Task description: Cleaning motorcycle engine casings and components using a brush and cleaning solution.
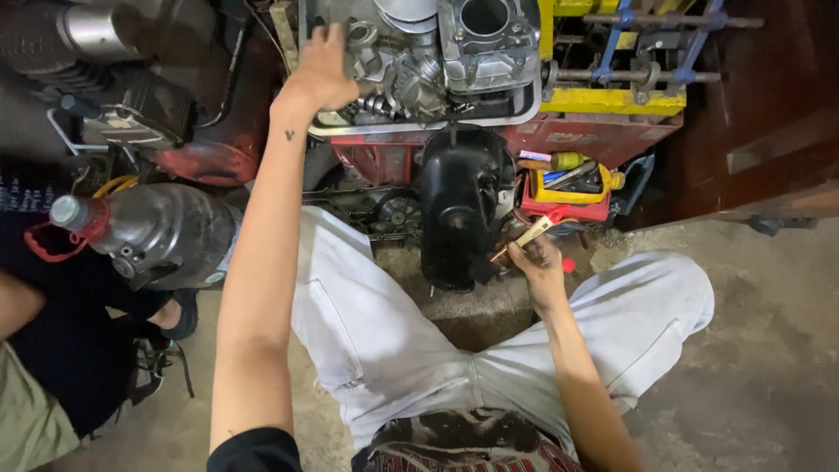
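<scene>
head view, left hand on grey engine, right hand gripping brush

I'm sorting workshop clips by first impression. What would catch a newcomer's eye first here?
The grey metal engine at top centre, where the left hand reaches onto it. Below it stands a black rounded cover, and beside that the right hand grips a wooden-handled tool. A big dusty bottle lies at left.

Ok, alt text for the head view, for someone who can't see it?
A seated person's left hand reaches up onto a grey engine in a tray, while the right hand holds a small wooden-handled tool beside a black cover. A dark plastic bottle lies to the left on the concrete floor.
</scene>
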